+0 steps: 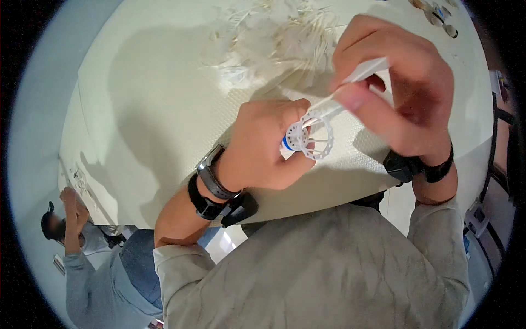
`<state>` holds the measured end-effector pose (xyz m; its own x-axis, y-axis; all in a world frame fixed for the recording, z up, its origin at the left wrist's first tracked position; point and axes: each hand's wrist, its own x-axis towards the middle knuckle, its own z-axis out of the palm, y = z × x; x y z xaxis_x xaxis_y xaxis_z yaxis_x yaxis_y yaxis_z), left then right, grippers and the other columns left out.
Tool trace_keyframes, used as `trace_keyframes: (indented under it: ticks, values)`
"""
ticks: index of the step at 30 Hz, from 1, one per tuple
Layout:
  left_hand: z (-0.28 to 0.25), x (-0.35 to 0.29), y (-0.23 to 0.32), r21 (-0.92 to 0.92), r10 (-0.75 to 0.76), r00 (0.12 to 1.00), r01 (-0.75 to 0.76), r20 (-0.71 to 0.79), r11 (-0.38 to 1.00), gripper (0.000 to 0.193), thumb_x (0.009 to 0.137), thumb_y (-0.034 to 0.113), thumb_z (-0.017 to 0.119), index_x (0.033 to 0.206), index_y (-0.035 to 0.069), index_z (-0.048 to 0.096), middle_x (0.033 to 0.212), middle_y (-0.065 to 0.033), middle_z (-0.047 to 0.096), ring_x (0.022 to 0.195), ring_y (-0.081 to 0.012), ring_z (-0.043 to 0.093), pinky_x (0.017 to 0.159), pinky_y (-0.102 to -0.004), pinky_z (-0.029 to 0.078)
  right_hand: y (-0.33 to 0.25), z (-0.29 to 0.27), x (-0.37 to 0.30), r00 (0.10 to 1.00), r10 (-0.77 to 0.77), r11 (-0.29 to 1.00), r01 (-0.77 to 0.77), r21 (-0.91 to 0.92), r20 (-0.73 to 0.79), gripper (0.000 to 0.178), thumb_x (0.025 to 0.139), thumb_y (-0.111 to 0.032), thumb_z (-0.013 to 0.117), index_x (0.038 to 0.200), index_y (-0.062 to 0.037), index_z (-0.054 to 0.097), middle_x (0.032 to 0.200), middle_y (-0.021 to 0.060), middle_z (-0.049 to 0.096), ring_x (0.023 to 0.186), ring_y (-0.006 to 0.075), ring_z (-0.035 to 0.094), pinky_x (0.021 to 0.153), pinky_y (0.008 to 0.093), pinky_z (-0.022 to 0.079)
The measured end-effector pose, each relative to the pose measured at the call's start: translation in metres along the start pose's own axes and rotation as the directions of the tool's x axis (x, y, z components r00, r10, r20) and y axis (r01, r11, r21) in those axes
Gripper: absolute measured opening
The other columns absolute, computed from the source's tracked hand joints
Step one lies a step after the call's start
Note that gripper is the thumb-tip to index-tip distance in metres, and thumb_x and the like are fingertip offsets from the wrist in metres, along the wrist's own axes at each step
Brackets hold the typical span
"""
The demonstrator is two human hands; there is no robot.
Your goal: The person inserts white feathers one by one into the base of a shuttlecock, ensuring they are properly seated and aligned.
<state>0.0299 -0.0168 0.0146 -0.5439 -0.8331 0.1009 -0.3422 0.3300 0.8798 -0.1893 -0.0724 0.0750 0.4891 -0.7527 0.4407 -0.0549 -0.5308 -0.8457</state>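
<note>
My left hand [263, 145] is closed round a white perforated shuttlecock-like piece [296, 136] with a blue band. A scalloped white ring [330, 143] stands out from it, and several thin white stems run between the disc and the ring. With thumb and fingertips, my right hand [408, 90] pinches a white feather [371, 69]. The feather slants down to the left, and its quill reaches toward the ring; whether the tip touches the disc I cannot tell. My left palm hides the underside of the piece.
Loose white feathers [274, 38] lie piled on the cream textured table [148, 109] beyond my hands. Small round items [438, 15] sit at the far right. To my left a person [112, 268] works at the same table, near small white bits [80, 178].
</note>
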Motion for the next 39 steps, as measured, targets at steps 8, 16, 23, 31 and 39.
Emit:
trace_keyframes:
  ticks: [8,16,23,31,39]
  values:
    - [0.003,0.000,-0.003,-0.061,-0.030,0.999,0.031,0.015,0.998,0.040,0.067,0.016,0.072,0.102,-0.003,0.066,0.074,-0.0163,0.061,0.067,-0.0389,0.062,0.061,-0.0410,0.049,0.007,-0.003,-0.004,0.992,-0.009,0.992,0.025,-0.125,0.126,0.010,0.071,-0.001,0.066,0.081,-0.0015,0.063,0.082,0.0059,0.061,0.063,0.0106,0.049,0.051,0.0252,0.030]
    - [0.000,-0.001,-0.008,-0.031,0.047,0.999,-0.046,0.027,0.998,0.042,0.067,0.014,0.073,0.104,-0.004,0.064,0.076,-0.0181,0.063,0.069,-0.0406,0.063,0.062,-0.0420,0.049,0.011,-0.002,-0.006,0.989,-0.001,0.987,0.025,-0.162,0.145,0.009,0.074,-0.002,0.067,0.082,-0.0018,0.063,0.082,0.0049,0.061,0.063,0.0092,0.049,0.052,0.0242,0.031]
    - [-0.002,0.001,-0.007,-0.069,0.072,0.997,-0.072,0.004,0.995,0.036,0.067,0.014,0.073,0.098,-0.002,0.065,0.075,-0.0172,0.062,0.069,-0.0409,0.062,0.062,-0.0413,0.049,0.009,0.000,-0.003,0.988,0.032,0.983,-0.004,-0.182,0.152,0.009,0.075,-0.003,0.068,0.083,-0.0021,0.065,0.083,0.0047,0.063,0.065,0.0092,0.051,0.051,0.0238,0.031]
    - [-0.001,0.000,-0.005,-0.106,0.058,0.998,-0.055,0.032,0.993,0.029,0.067,0.015,0.072,0.093,0.002,0.065,0.075,-0.0165,0.062,0.068,-0.0399,0.060,0.062,-0.0396,0.048,0.008,0.002,-0.007,0.986,0.033,0.986,-0.005,-0.167,0.161,0.010,0.075,-0.004,0.070,0.083,-0.0037,0.066,0.085,0.0041,0.064,0.065,0.0101,0.053,0.051,0.0241,0.032]
    - [0.005,-0.001,-0.006,-0.095,0.045,0.999,-0.046,-0.008,0.994,0.030,0.068,0.015,0.071,0.094,0.000,0.064,0.075,-0.0170,0.062,0.068,-0.0404,0.060,0.060,-0.0393,0.048,0.008,0.004,-0.010,0.990,0.067,0.996,-0.060,-0.060,0.125,0.011,0.077,0.000,0.068,0.088,-0.0033,0.067,0.086,0.0047,0.064,0.065,0.0108,0.052,0.053,0.0236,0.034]
